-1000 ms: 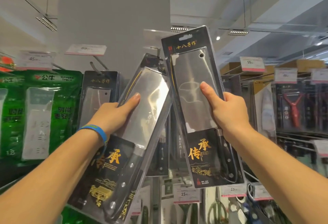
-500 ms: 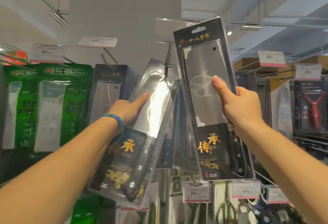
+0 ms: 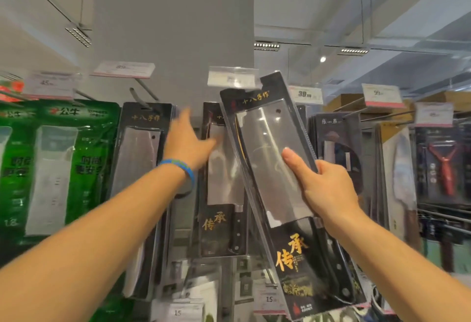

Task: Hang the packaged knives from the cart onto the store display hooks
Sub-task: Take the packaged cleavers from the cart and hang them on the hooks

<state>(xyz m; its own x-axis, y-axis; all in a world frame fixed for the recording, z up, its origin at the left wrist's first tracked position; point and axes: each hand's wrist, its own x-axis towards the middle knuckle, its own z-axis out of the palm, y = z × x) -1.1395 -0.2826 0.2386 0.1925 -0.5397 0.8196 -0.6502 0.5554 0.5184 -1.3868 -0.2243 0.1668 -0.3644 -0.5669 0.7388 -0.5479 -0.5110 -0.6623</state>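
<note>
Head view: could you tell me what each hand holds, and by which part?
The right hand grips the packaged cleaver by its right edge, thumb over the blade window. The left hand, fingers spread, holds nothing.

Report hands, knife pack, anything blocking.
Left hand open, beside hung cleaver pack. Right hand grips tilted cleaver pack, top near price tag, not visibly hooked. Hung cleaver pack close behind it.

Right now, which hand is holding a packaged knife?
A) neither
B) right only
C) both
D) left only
B: the right hand grips the tilted packaged cleaver, while the left hand, blurred, is open with its fingers spread, next to the hanging cleaver pack on the display.
</note>
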